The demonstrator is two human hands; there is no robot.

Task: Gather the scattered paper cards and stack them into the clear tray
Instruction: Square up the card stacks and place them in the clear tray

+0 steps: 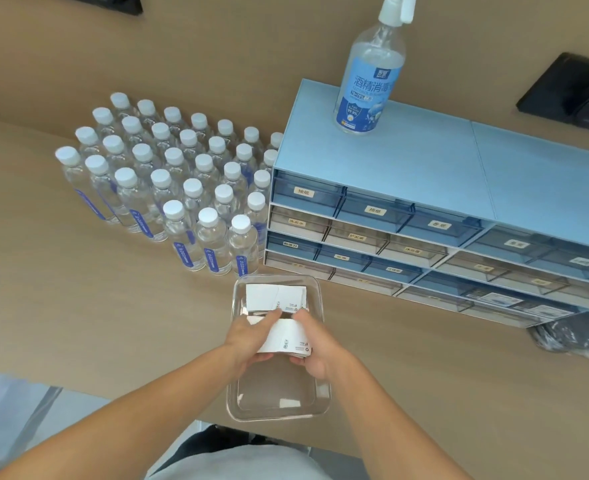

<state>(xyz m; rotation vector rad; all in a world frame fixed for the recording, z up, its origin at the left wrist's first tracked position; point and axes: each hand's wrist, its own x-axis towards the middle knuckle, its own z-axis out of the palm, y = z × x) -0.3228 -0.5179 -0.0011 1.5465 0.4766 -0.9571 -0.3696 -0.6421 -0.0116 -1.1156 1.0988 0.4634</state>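
Note:
A clear tray (275, 400) sits on the wooden table near its front edge. White paper cards (269, 296) lie stacked in the tray's far end. Above the middle of the tray I hold another bundle of white cards (288, 336) with both hands. My left hand (248, 336) grips the bundle's left side, thumb on top. My right hand (315, 351) grips its right side. The near half of the tray holds nothing.
Several rows of water bottles (168, 181) with white caps stand at the left behind the tray. A blue drawer cabinet (424, 161) stands at the right, with a spray bottle (369, 77) on top. A dark plastic bag (577, 337) lies at the far right.

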